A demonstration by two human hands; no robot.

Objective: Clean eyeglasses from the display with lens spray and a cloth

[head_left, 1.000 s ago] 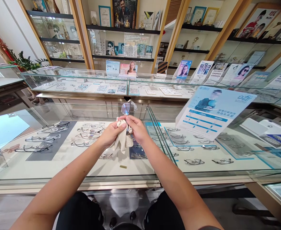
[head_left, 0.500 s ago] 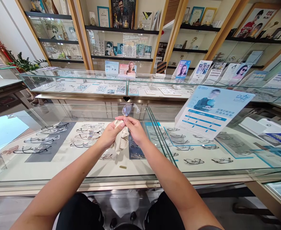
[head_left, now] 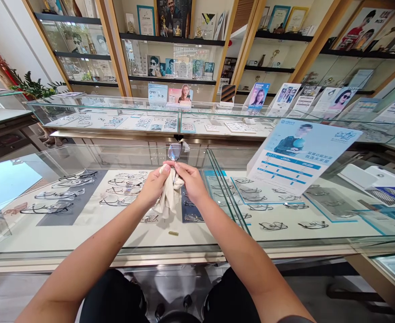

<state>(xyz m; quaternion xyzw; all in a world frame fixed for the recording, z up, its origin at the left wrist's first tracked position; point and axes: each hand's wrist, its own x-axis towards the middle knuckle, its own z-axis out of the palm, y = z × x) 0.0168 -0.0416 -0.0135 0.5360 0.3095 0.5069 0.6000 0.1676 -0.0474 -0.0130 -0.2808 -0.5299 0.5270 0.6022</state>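
Above the glass counter, my two hands meet around a pair of eyeglasses and a cream cleaning cloth. One lens sticks up beyond my fingertips; the rest of the frame is hidden by fingers and cloth. My left hand is closed, pinching the cloth, which hangs down in folds between the hands. My right hand is closed too, its thumb and fingers gripping the glasses near the lower part of the frame.
Below my hands is a glass display case with rows of eyeglasses inside. A blue-white sign stands on the right, beside white boxes. A second glass case runs across behind, with shelves beyond it.
The glasses have turned and shifted slightly left, so the lens faces me more. The cloth hangs lower and more spread out; my left thumb has moved up.
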